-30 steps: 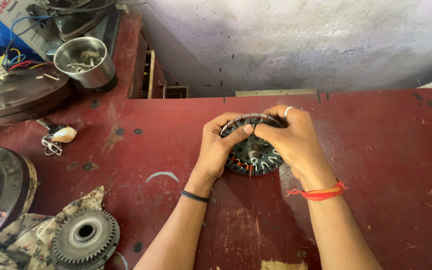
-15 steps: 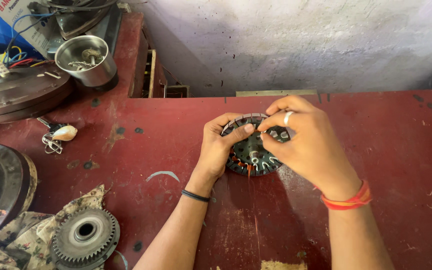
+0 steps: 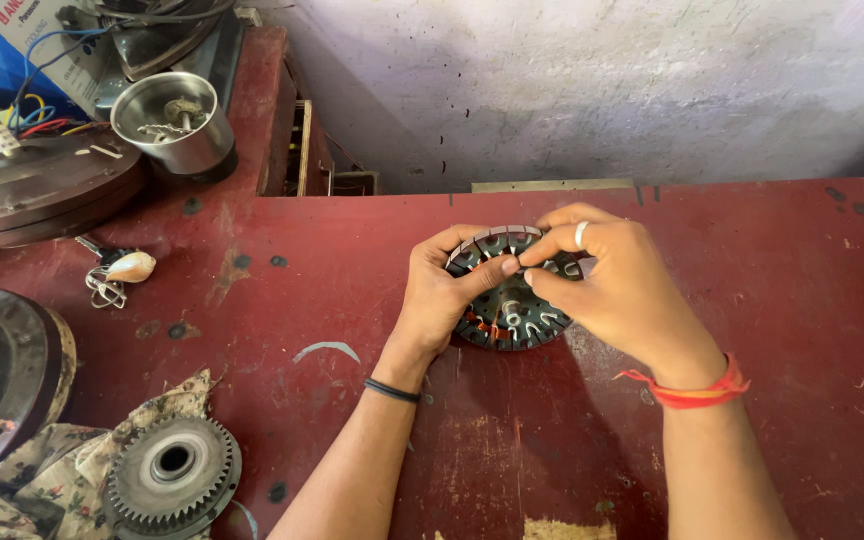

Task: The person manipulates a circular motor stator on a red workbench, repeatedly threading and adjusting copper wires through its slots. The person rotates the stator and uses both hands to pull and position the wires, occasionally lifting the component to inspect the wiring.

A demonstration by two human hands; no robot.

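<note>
Head view: at the frame centre, on the red table (image 3: 752, 300), the round dark stator (image 3: 512, 315) was grasped by the left hand (image 3: 442, 295) and the right hand (image 3: 622, 290).

The worn red counter (image 3: 772, 330) carries a slotted motor stator (image 3: 508, 318) under the hands, a toothed gear (image 3: 172, 470) and patterned cloth (image 3: 42, 480) left of the left hand (image 3: 442, 295).

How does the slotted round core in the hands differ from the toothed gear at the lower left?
The slotted core is dark, with slots around its rim and orange showing inside; the toothed gear is grey with fine outer teeth. The core is gripped by the left hand and the right hand on the red table; the gear lies untouched on a flowered cloth. Both are round with a centre hole.
</note>
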